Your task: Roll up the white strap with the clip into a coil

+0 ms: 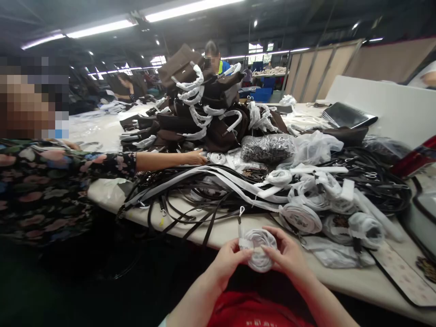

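Observation:
Both of my hands hold one white-wrapped coiled strap [259, 247] just in front of the table edge. My left hand [230, 261] pinches its left side with thumb on top. My right hand [289, 254] cups its right side. A small metal clasp [241, 212] sticks up from the coil. Several similar wrapped coils [301, 217] lie on the table right behind it.
Loose dark straps [190, 213] and white strips [218, 177] spread over the white table [225, 229]. A heap of brown bags [204, 109] with wrapped handles rises at the back. A co-worker's arm [170, 160] in a floral sleeve reaches in from the left. A white board [384, 106] stands right.

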The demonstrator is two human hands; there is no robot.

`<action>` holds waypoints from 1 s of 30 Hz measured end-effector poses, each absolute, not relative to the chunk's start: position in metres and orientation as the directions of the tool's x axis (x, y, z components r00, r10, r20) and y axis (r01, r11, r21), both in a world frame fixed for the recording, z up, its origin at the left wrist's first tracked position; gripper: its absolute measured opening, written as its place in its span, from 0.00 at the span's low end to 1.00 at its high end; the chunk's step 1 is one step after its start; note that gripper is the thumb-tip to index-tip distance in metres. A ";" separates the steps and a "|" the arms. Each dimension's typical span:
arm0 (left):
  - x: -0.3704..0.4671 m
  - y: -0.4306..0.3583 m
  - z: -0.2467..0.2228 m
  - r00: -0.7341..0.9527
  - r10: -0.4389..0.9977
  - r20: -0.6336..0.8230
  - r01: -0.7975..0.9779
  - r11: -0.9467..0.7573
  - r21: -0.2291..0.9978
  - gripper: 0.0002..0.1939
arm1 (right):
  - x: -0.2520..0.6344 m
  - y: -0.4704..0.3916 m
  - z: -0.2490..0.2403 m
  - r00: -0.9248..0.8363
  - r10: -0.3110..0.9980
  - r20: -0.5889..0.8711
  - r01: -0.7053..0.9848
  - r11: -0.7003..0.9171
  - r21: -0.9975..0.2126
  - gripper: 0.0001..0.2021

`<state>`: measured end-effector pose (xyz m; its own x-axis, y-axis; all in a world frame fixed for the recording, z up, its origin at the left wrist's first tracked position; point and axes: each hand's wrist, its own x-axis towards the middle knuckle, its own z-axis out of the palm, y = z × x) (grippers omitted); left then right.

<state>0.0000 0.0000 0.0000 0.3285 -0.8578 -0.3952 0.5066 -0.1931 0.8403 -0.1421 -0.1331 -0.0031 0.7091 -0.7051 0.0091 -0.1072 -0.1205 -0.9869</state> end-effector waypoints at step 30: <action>-0.011 0.023 0.029 0.510 -0.824 -0.248 0.527 0.072 0.847 0.24 | -0.133 -0.098 0.023 0.805 -0.586 -0.089 -0.034 0.105 -0.994 0.28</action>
